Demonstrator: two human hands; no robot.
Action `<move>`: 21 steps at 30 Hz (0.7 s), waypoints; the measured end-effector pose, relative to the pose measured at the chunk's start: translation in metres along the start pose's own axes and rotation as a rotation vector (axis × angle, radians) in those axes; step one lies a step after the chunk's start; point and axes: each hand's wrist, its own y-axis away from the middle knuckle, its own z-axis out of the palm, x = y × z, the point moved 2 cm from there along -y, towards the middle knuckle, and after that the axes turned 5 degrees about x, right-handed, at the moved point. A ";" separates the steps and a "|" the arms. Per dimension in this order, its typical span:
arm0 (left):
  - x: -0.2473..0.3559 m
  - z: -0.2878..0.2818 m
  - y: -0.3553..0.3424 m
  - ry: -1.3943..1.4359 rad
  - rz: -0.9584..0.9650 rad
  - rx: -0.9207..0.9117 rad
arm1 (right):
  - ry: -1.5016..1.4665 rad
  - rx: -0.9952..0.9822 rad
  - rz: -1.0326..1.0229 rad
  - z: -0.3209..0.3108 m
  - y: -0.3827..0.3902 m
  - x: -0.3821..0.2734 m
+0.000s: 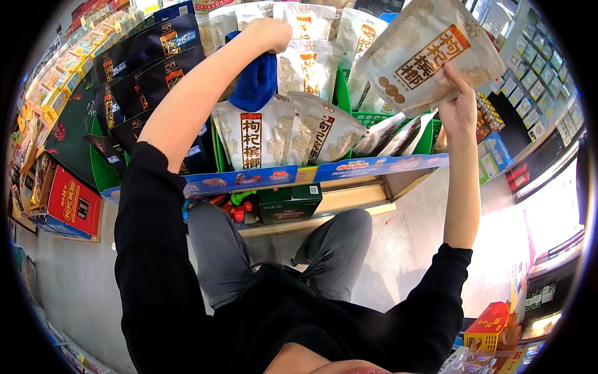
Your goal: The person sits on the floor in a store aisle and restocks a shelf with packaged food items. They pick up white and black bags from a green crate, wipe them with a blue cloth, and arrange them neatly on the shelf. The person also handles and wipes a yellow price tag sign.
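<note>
My left hand (273,33) is closed in a fist over the display, with a dark blue cloth (256,81) bunched and hanging below it. At the upper right my right hand (460,106) grips a large white pouch (430,53) by its lower edge, thumb on its printed front. The pouch is tilted and raised above the rack. Beneath the cloth stands another white pouch (252,140), with a similar pouch (334,134) leaning to its right. More white pouches (309,71) stand in rows behind.
Black pouches (146,78) fill the rack's left side. Green dividers (341,93) and a blue front strip (380,165) edge the rack. Below sits a dark green box (290,204) near my knees. A red carton (75,202) stands at left; glass cases (548,81) line the right.
</note>
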 end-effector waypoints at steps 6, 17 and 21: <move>0.002 -0.014 0.041 0.165 0.110 0.179 | -0.044 0.139 -0.141 -0.024 -0.015 -0.020; 0.015 -0.066 0.006 0.118 0.155 0.014 | -0.187 0.303 -0.341 -0.057 -0.076 -0.082; 0.035 -0.096 -0.052 -0.057 0.113 0.063 | -0.130 0.234 -0.345 -0.077 -0.127 -0.083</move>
